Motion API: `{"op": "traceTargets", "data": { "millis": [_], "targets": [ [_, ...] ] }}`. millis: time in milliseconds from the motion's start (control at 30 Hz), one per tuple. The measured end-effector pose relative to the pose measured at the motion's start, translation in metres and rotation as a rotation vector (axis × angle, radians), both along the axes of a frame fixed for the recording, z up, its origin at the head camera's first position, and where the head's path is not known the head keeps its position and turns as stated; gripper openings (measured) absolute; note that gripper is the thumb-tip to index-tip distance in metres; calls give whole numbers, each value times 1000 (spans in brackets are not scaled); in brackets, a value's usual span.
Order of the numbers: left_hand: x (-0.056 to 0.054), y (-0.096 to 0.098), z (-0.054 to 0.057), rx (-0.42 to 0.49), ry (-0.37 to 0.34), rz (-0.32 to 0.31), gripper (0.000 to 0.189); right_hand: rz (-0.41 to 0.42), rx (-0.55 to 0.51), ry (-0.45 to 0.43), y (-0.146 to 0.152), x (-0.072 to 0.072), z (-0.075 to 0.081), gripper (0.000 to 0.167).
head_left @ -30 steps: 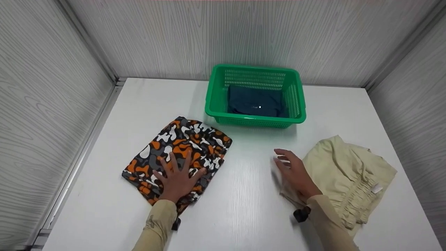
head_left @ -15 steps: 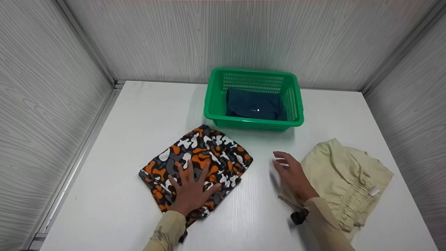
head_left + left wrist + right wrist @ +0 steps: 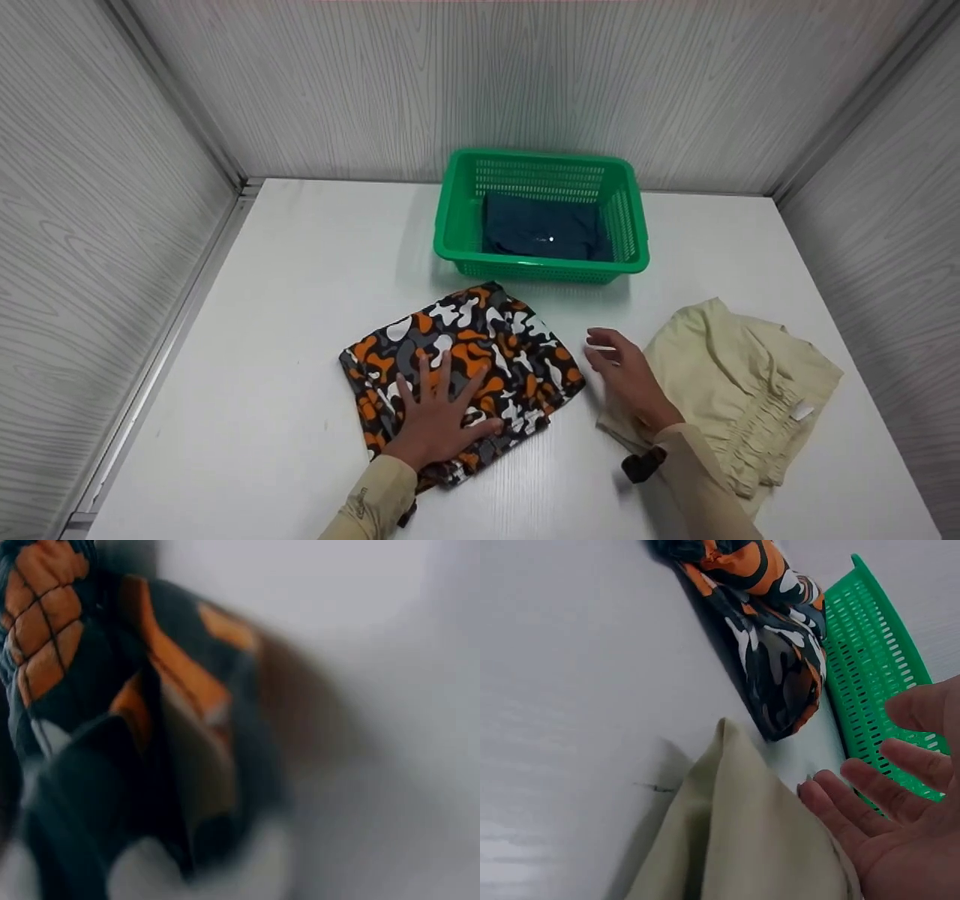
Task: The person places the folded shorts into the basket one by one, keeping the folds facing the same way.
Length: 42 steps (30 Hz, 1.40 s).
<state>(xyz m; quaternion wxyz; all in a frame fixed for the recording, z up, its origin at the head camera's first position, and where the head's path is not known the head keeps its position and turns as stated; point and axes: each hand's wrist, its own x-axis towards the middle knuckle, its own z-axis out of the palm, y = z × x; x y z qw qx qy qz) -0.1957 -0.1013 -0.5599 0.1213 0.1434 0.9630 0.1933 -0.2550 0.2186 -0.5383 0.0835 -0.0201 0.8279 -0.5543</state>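
Note:
Folded camouflage-print shorts (image 3: 525, 367) in orange, black, grey and white lie on the table left of centre. My left hand (image 3: 439, 424) rests on them with its fingers spread flat. In the left wrist view, the gathered, stitched waistband (image 3: 49, 615) shows blurred, without the hand. My right hand (image 3: 630, 379) is at the left edge of some beige shorts (image 3: 727, 360), its fingers relaxed and holding nothing. These shorts have a gathered waistband and a white tag. In the right wrist view, a raised beige fold (image 3: 742, 817) stands beside the right hand (image 3: 907, 817).
A green plastic basket (image 3: 540, 262) with slotted walls stands at the back of the table (image 3: 300, 255). Folded navy cloth (image 3: 536, 221) lies inside it. Pale wood-grain panels (image 3: 360, 90) enclose the table at the back and on both sides.
The camouflage-print shorts have slid to the right under my left hand, turning slightly clockwise, toward my right hand. My right hand and the beige shorts stay nearly in place.

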Motion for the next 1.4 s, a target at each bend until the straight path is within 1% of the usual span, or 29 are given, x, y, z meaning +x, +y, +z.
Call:
{"op": "traceTargets", "data": {
  "millis": [133, 300, 433, 533, 567, 633, 667, 833, 900, 1000, 1100, 1200, 1400],
  "targets": [
    [-4, 6, 1, -7, -4, -52, 86, -7, -89, -97, -1, 0, 3, 50],
    [-10, 14, 3, 11, -7, -110, 85, -87, -171, -239, -1, 0, 12, 57],
    [-15, 18, 3, 14, -16, -143, 87, -150, -198, -356, -3, -1, 17, 67],
    [-21, 21, 1, -1, -26, -175, 89, -155, -230, -440, -4, -2, 18, 76],
    [-23, 22, 1, -3, -25, -187, 89, -155, -241, -456, -4, -3, 19, 76],
    [-28, 24, 0, -1, -31, -209, 90, -145, -272, -476, -5, -3, 19, 76],
    [-30, 25, 0, -1, -36, -219, 89, -139, -299, -481, -6, -4, 20, 73],
    [-37, 29, 3, 8, -46, -260, 90, -124, -362, -493, -11, -6, 21, 43],
    [-39, 31, 2, 9, -45, -276, 90, -124, -380, -506, -12, -7, 20, 39],
    [-40, 34, -1, 16, -43, -295, 90, -119, -423, -539, -15, -9, 15, 40],
    [-40, 37, -2, 18, -39, -311, 89, -120, -465, -555, -17, -10, 13, 47],
    [-42, 39, 0, 22, -30, -323, 88, -123, -441, -552, -20, -12, 14, 49],
    [-49, 44, 1, 22, -11, -363, 88, -115, -446, -565, -26, -15, 16, 53]
  ]
}}
